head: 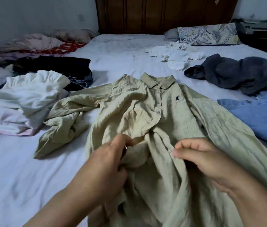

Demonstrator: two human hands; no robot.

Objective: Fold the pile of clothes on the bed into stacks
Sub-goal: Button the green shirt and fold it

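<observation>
A: Nearest, left hand and right hand, each pinching one front edge of the beige shirt low at the placket, fingers curled on cloth.

B: Shirt lying collar away on the bed, lower buttons open, left sleeve crumpled. Not folded yet.

A: Beyond, left: white ruffled garment heaped, dark folded clothes behind.

B: Right: blue denim piece, dark grey garment, white crumpled clothes farther. Much left, probably.
</observation>
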